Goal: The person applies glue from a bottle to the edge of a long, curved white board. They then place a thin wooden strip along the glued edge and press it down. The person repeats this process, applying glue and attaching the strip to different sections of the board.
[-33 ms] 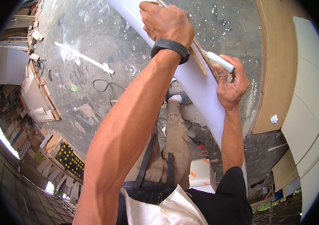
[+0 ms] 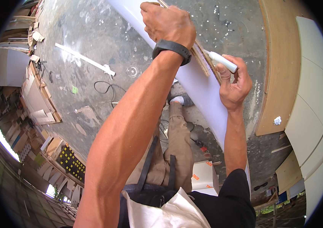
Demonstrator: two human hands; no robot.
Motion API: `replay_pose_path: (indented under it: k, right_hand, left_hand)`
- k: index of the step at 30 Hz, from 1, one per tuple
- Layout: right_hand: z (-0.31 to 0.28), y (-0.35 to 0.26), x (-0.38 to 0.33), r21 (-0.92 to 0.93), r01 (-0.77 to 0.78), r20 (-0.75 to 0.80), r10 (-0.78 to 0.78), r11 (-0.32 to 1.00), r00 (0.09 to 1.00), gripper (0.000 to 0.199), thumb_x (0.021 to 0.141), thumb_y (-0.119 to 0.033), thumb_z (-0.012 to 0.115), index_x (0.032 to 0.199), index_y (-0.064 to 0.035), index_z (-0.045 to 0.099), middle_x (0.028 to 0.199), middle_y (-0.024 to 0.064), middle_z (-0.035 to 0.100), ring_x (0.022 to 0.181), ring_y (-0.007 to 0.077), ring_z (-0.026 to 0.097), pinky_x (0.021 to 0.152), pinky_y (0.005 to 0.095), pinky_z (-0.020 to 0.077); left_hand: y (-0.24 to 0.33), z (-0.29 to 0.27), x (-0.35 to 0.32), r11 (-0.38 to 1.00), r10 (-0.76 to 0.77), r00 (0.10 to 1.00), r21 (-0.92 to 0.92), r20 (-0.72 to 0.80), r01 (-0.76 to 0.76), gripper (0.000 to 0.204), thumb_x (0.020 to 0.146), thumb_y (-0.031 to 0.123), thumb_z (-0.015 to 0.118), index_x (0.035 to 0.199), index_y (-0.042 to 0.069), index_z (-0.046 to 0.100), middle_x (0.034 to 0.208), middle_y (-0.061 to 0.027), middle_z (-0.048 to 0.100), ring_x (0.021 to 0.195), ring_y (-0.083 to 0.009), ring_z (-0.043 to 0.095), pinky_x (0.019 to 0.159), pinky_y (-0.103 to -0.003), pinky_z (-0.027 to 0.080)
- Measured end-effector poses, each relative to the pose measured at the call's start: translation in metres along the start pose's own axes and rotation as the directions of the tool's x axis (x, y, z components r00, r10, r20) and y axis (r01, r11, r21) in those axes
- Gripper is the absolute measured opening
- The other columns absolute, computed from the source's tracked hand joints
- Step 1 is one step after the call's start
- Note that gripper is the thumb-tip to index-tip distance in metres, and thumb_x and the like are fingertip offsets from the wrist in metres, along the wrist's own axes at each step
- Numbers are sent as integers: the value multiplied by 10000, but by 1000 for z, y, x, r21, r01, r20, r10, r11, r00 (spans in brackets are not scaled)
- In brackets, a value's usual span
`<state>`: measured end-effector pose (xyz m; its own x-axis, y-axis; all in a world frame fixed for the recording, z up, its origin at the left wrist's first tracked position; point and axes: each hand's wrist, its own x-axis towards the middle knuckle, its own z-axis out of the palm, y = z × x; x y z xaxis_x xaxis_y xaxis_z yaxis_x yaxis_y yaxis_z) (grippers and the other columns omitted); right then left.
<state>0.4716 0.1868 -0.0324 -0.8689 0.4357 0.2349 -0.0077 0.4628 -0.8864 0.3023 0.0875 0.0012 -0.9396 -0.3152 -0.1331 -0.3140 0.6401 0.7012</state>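
Observation:
A long white panel runs slantwise from the top of the view down toward my right elbow, with a raw brown edge on its far right side. My left hand, with a black band at the wrist, is closed on a thin wooden strip lying along that edge; its fingertips are partly hidden. My right hand grips a small white squeeze bottle between thumb and fingers. The bottle is tilted, its narrow nozzle at the brown edge beside the strip.
Brown board and large pale panels stand on the right. On the stained concrete floor lie a white strip, a black cable and crumpled paper on the brown board. A white box stands near my legs.

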Motion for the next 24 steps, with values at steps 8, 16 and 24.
replay_pose_path:
  k: [8,16,24]
  right_hand:
    - [11,2,20,20,-2,60,1,1000,998,227,956,-206,766,1091,-40,688,962,92,731,829,234,709,715,348,557]
    - [15,3,25,-2,109,56,-109,994,993,208,948,-168,763,1087,-38,680,948,97,724,812,253,722,682,358,572]
    - [17,1,26,-33,131,67,-128,991,989,201,951,-162,754,1086,-37,673,943,103,725,798,256,725,657,369,575]
  left_hand:
    - [1,1,1,998,-9,999,60,43,7,253,918,75,602,1078,-91,499,1063,-307,628,982,-485,674,931,-550,524]
    - [-7,0,4,998,45,997,47,62,-48,347,940,142,608,1171,-107,537,1067,-327,654,958,-426,716,903,-493,576]
    - [-7,-1,3,996,59,997,59,53,-62,349,936,148,600,1156,-116,539,1058,-332,652,983,-433,708,925,-499,564]
